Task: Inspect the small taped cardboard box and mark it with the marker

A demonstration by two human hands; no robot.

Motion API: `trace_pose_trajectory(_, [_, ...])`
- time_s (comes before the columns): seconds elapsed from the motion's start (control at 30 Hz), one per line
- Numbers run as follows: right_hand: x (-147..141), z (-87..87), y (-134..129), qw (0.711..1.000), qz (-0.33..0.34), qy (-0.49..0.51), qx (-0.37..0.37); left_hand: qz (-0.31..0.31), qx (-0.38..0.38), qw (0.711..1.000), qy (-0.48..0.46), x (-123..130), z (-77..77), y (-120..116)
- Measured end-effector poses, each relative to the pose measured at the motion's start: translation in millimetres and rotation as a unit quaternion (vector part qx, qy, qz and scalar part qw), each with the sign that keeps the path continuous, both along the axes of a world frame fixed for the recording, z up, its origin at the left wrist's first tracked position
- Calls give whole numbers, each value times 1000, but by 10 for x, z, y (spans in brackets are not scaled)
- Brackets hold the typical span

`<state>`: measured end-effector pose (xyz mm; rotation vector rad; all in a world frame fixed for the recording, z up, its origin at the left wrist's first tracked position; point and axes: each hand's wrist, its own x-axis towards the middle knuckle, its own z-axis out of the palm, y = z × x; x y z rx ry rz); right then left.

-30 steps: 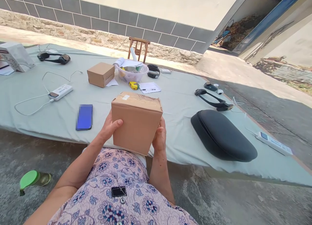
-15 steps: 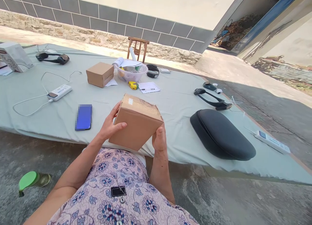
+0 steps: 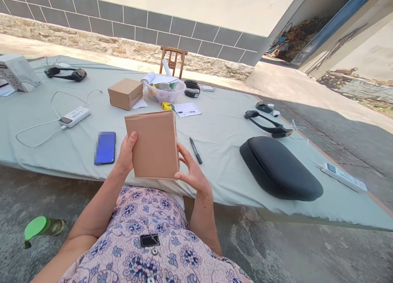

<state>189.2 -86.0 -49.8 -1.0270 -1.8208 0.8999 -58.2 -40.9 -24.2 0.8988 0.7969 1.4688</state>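
A brown cardboard box (image 3: 155,146) is held up over the table's front edge, one plain face turned toward me. My left hand (image 3: 126,151) grips its left side, the thumb on the near face and the other fingers hidden behind. On the right side, my right hand (image 3: 192,168) holds the lower corner between thumb and fingers. A black marker pen (image 3: 195,150) lies on the cloth just right of the box. To the left of my left hand is a phone with a blue screen (image 3: 106,148).
Behind the held box are a smaller cardboard box (image 3: 124,94), a plastic basket (image 3: 167,90), a yellow tape measure (image 3: 167,106) and paper (image 3: 188,109). A black case (image 3: 281,168) and headset (image 3: 267,125) lie right. A power strip (image 3: 74,116) with cable sits left.
The box has turned and shifted left, so its printed top no longer shows. Both hands have moved with it. The marker pen has come into view.
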Motion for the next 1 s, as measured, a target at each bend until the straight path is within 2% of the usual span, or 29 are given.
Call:
trace_pose_trajectory(0.17, [56, 2, -22, 998, 34, -44, 16, -45, -31, 998, 13, -14, -24, 27])
trace_pose_trajectory(0.33, [104, -41, -7, 998, 22, -62, 12, -94, -46, 994, 8, -31, -68, 58])
trace_pose_trajectory(0.53, [108, -60, 1, 997, 19, -76, 13, -30, -47, 998, 34, 21, -59, 40])
trace_pose_trajectory(0.83, [64, -16, -28, 996, -3, -91, 10, 51, 21, 994, 96, 112, -57, -25])
trace_pose_trajectory(0.9, [26, -31, -10, 998, -30, -58, -4, 63, 45, 988, 136, 128, -48, -53])
trace_pose_trajectory(1.0, [-52, -55, 33, 994, -87, 59, -9, 62, 95, 972, 208, 153, -39, -97])
